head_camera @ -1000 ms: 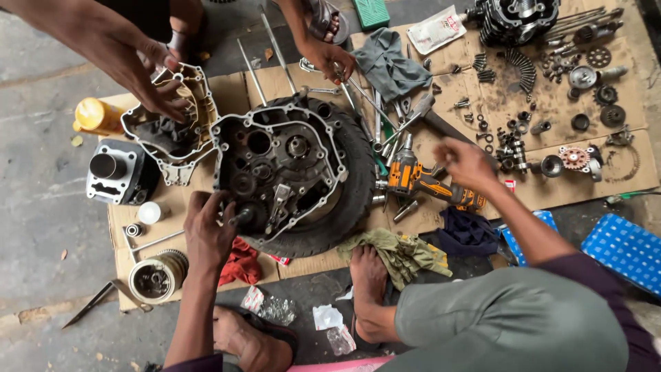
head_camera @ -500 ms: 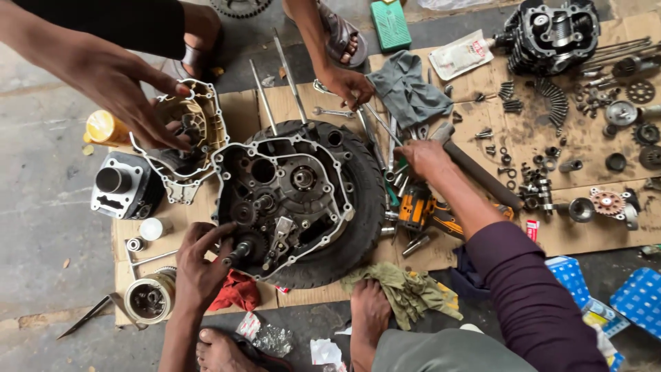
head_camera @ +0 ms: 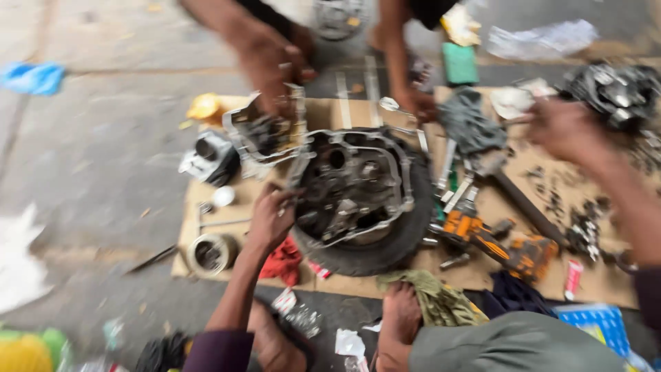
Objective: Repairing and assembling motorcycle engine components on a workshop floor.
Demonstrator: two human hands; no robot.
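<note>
The view is motion-blurred. A grey engine case (head_camera: 354,182) lies open side up on a black tyre (head_camera: 375,253). My left hand (head_camera: 270,219) grips the case's lower left edge. My right hand (head_camera: 566,129) hangs over the cardboard at the right, close to a dark engine part (head_camera: 617,89); blur hides its fingers. Another person's hand (head_camera: 274,60) holds a grey side cover (head_camera: 265,132) just left of the case. That person's other hand (head_camera: 415,103) rests by the case's top right.
Brown cardboard (head_camera: 482,272) carries an orange power tool (head_camera: 496,242), spanners (head_camera: 454,189), small parts (head_camera: 585,224), a cylinder block (head_camera: 210,157) and a round part (head_camera: 210,253). Rags (head_camera: 434,300) and my bare foot (head_camera: 401,317) lie at the front edge. Concrete floor lies left.
My right hand has lifted off the tools and swung up and to the right. The other person's hand raised the side cover slightly. My view has swung left and blurred.
</note>
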